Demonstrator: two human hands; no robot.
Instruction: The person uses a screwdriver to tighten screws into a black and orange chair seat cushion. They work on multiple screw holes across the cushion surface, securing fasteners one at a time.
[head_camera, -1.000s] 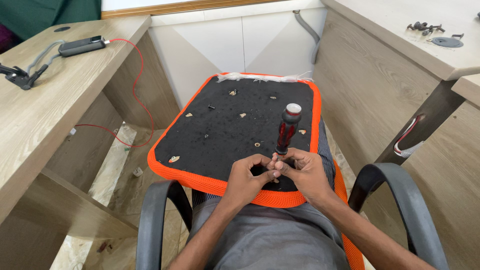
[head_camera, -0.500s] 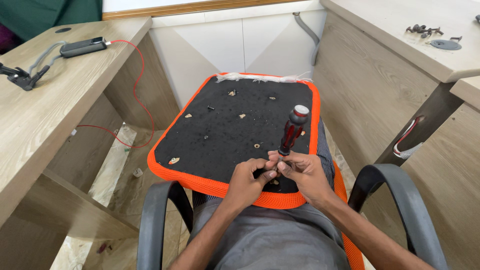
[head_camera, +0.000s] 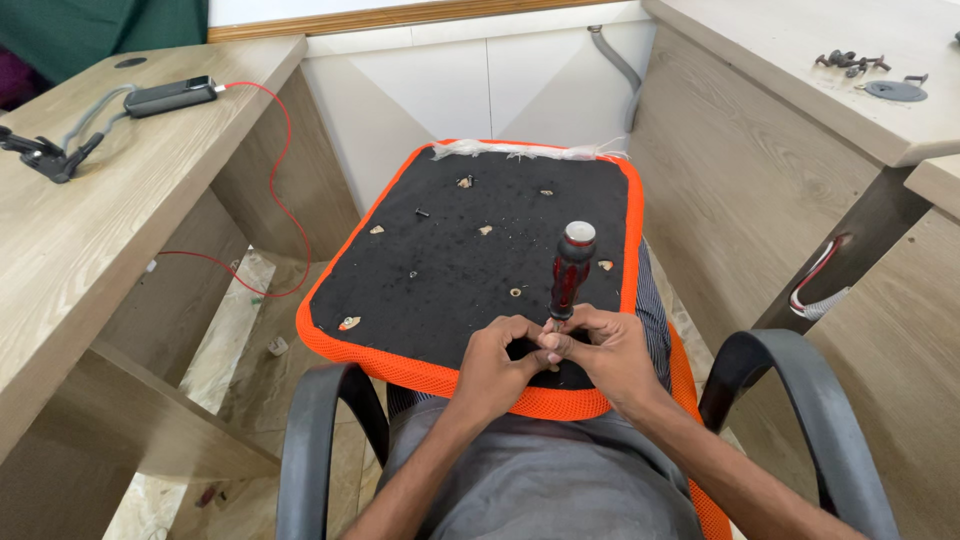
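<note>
Both hands together at near edge of seat base (head_camera: 440, 260), upside-down on lap. Right hand (head_camera: 610, 355) pinches screwdriver (head_camera: 570, 272) shaft, upright; left hand (head_camera: 497, 360) fingers curled at tip. Loose screw (head_camera: 421, 213) and washer (head_camera: 515, 293) lie on underside, so prob. fastening work only partly done; exact stage unclear.

Your screwdriver (head_camera: 570, 272) stands closer to upright now, after leaning further right half a second ago, its red-and-black handle rising from between your fingers. Your left hand (head_camera: 497, 365) and right hand (head_camera: 607, 352) press closer together around its shaft at the near edge of the seat pad (head_camera: 460, 270).
</note>
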